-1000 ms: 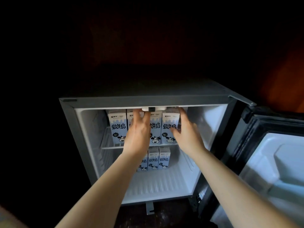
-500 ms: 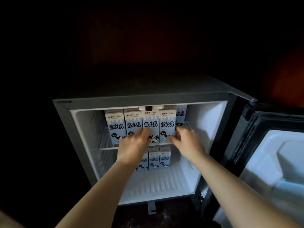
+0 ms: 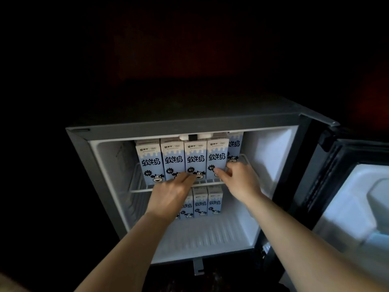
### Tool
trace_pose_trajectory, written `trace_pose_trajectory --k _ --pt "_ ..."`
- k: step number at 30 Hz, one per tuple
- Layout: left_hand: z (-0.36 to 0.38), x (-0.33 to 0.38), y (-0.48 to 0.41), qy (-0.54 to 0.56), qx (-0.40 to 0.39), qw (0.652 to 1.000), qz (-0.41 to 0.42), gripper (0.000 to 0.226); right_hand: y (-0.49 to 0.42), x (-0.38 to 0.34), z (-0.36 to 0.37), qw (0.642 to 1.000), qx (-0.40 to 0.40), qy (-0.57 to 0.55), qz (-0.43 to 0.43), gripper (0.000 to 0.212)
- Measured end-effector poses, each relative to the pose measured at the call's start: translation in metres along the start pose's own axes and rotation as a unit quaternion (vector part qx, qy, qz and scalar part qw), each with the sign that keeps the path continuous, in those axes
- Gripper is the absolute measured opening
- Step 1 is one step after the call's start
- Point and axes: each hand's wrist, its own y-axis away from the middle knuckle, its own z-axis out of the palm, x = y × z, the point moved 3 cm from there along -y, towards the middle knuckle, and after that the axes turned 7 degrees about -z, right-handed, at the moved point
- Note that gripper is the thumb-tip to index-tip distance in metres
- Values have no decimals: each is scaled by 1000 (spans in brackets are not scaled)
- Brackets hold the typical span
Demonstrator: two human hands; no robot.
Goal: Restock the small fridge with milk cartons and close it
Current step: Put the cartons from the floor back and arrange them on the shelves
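Observation:
The small grey fridge [image 3: 185, 126] stands open with a white interior. Several blue-and-white milk cartons [image 3: 194, 158] with a cow print stand in a row on the upper wire shelf [image 3: 139, 187]; one more carton [image 3: 235, 147] stands behind them at the right. Three cartons [image 3: 214, 202] stand on the fridge floor at the back. My left hand [image 3: 171, 191] reaches in with straight fingers touching the bottom of the middle cartons. My right hand [image 3: 240, 179] touches the lower right corner of the rightmost front carton, its fingers loosely bent.
The fridge door [image 3: 349, 199] hangs open to the right, its white inner liner facing me. The ribbed fridge floor [image 3: 202, 237] lies bare in front of the lower cartons. The room around the fridge is dark.
Both hands have slid down from the tops of the upper-shelf cartons to their lower fronts. The row of cartons now shows fully.

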Motion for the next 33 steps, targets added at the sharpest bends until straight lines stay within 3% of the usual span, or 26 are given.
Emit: trace_pose_trajectory --k 3,7,10,16,22,27,33 --pt "3 1 0 4 -30 1000 1 50 2 -2 -1 1000 4 15 3 35" --pt "0 5 -1 35 -86 995 -37 28 2 -1 -2 999 -32 -6 16 32" --pt "-12 8 -3 62 -124 989 -53 28 4 -5 -5 998 -57 -4 10 32" --pt "-42 16 -9 65 -271 958 -73 30 25 -13 -24 996 -76 38 -9 26" --pt "-83 48 -10 76 -354 932 -4 34 70 -28 -65 978 -155 138 -32 18" --pt "-116 99 -3 93 -396 913 42 34 122 -18 -128 959 -177 220 -36 23" --pt "-140 181 2 115 -417 893 121 26 189 14 -193 957 -178 227 -1 22"
